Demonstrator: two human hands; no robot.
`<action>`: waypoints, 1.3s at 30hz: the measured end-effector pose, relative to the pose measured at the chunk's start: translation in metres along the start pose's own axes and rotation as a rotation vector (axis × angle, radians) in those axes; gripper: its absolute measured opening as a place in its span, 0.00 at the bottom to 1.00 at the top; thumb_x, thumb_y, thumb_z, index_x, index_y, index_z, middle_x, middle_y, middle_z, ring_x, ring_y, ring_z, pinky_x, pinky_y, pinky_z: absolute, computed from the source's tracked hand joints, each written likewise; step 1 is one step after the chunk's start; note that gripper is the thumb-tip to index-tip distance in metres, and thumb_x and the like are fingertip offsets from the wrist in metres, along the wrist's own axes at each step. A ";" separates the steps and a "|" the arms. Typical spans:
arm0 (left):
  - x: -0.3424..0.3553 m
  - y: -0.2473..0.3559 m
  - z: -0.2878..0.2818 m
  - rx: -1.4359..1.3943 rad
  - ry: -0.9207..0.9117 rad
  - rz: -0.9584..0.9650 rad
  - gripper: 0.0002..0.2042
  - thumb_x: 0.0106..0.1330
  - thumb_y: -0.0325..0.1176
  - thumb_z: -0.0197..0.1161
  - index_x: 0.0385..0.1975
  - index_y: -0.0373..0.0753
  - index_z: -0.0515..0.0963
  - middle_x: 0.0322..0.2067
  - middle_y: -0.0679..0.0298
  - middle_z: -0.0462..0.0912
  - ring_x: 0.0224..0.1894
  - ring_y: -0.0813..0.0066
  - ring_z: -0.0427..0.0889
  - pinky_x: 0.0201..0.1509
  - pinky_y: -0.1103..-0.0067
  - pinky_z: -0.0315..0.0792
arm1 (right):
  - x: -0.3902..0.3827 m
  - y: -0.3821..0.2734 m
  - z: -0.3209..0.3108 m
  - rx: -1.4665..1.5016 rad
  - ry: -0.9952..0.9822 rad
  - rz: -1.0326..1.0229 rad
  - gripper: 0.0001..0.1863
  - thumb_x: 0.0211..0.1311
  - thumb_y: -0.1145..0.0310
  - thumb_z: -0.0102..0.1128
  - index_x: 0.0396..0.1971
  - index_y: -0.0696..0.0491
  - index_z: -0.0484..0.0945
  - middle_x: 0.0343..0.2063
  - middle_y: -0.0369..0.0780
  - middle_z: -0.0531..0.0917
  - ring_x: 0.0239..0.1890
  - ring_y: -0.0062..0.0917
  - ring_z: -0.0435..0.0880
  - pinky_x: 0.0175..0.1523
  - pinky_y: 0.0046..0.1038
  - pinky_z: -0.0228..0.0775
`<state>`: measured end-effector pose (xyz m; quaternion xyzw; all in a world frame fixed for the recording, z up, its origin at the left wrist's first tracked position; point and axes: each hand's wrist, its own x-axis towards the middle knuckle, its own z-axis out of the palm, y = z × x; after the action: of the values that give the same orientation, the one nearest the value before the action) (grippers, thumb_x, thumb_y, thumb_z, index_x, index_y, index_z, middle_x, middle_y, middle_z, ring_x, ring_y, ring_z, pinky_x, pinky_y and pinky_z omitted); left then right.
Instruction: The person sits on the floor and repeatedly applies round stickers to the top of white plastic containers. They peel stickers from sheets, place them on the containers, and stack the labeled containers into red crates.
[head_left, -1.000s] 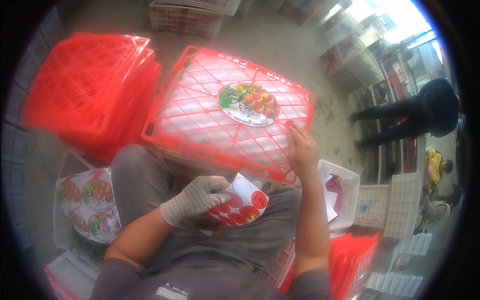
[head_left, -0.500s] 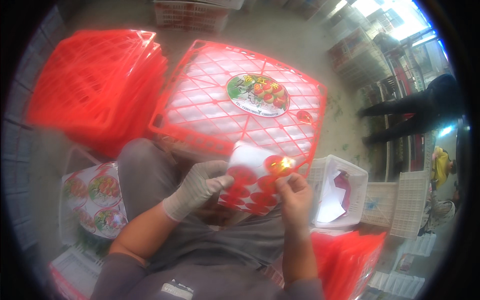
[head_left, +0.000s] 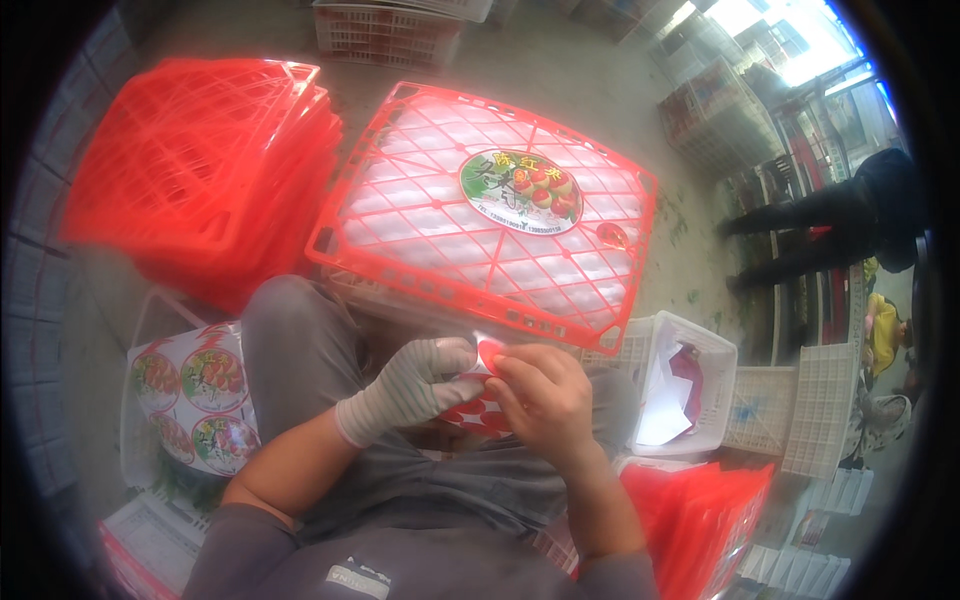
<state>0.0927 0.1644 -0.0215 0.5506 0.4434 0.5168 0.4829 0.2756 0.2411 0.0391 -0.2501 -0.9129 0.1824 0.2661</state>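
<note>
My left hand (head_left: 415,382), in a light striped glove, is closed on a white sheet of round red stickers (head_left: 478,414). My right hand (head_left: 548,398) is bare and pinches at a red round sticker (head_left: 490,352) along the top of the sheet, which is bent there. Whether that sticker is partly off its backing cannot be made out. Beyond my hands lies a red plastic lattice lid (head_left: 410,240) over white padded material. It bears a large oval fruit label (head_left: 521,192) and a small red sticker (head_left: 612,236) near its right side.
Red lattice lids (head_left: 190,150) are stacked at the left, more red lids (head_left: 695,525) at the lower right. A sheet of fruit labels (head_left: 213,382) lies beside my left leg. Right of my knee, a white crate (head_left: 722,400) holds paper. Another person (head_left: 880,205) stands far right.
My right hand has moved left, closer to my left hand. The sticker sheet is now bent and mostly covered by my hands.
</note>
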 end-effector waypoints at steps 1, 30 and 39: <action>0.000 0.000 0.001 -0.022 0.013 0.047 0.09 0.60 0.25 0.63 0.40 0.34 0.80 0.31 0.56 0.80 0.33 0.61 0.79 0.40 0.72 0.73 | 0.001 -0.002 0.002 0.020 -0.016 0.020 0.13 0.47 0.71 0.72 0.35 0.53 0.81 0.35 0.38 0.84 0.36 0.33 0.83 0.42 0.34 0.74; 0.002 -0.011 -0.002 0.061 -0.474 -0.425 0.21 0.61 0.36 0.61 0.51 0.31 0.76 0.39 0.50 0.83 0.42 0.60 0.83 0.49 0.70 0.74 | 0.193 0.049 0.087 -0.225 0.275 -0.082 0.07 0.56 0.69 0.63 0.28 0.57 0.84 0.24 0.41 0.84 0.24 0.32 0.83 0.30 0.30 0.74; 0.005 -0.017 -0.001 -0.010 -0.545 -0.454 0.20 0.59 0.36 0.60 0.50 0.32 0.77 0.40 0.49 0.83 0.42 0.54 0.83 0.48 0.68 0.74 | 0.168 0.049 0.128 -0.444 -0.074 -0.269 0.25 0.65 0.55 0.54 0.54 0.59 0.75 0.58 0.49 0.76 0.63 0.42 0.72 0.66 0.45 0.61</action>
<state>0.0923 0.1718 -0.0374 0.5534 0.4068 0.2326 0.6886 0.0964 0.3479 -0.0182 -0.1718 -0.9648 -0.0507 0.1928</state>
